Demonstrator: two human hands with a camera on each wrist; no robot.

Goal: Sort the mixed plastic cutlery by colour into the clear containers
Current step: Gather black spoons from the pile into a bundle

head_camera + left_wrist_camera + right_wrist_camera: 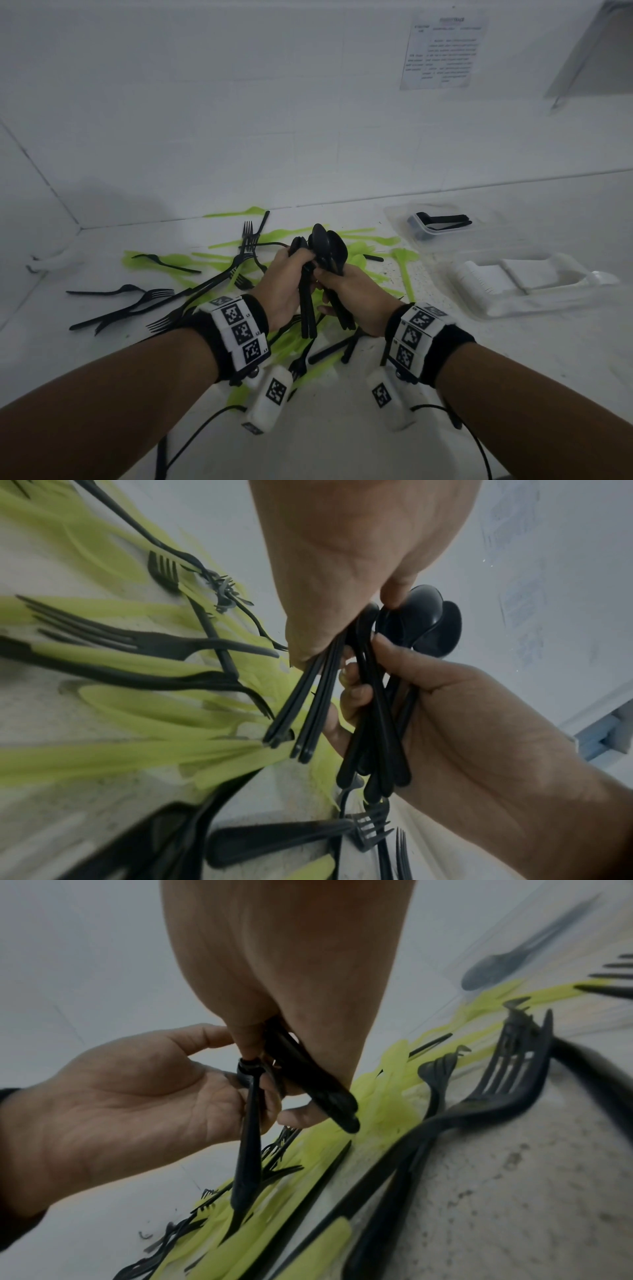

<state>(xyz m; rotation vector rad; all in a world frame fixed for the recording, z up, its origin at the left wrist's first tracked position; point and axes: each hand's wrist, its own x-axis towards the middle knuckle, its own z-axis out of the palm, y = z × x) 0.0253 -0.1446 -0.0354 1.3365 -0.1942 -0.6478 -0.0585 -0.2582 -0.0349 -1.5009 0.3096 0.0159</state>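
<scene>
Both hands hold black spoons above the mixed pile.
Left hand [286, 284] and right hand [356, 294] each curl around black spoons [327, 250]; fingertips hidden. Pile [219, 274] partly covered; container [442, 222] stands right.

Both hands raised together, forearms converging

Left hand [286, 287] and right hand [356, 294] touch, fingers [356, 693] curled around black spoons [327, 250]

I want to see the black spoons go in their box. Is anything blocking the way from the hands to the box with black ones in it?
Nothing visible blocks it. Both hands hold the black spoons above the pile. Only a few green pieces lie flat on the table between them and the box to the right.
</scene>
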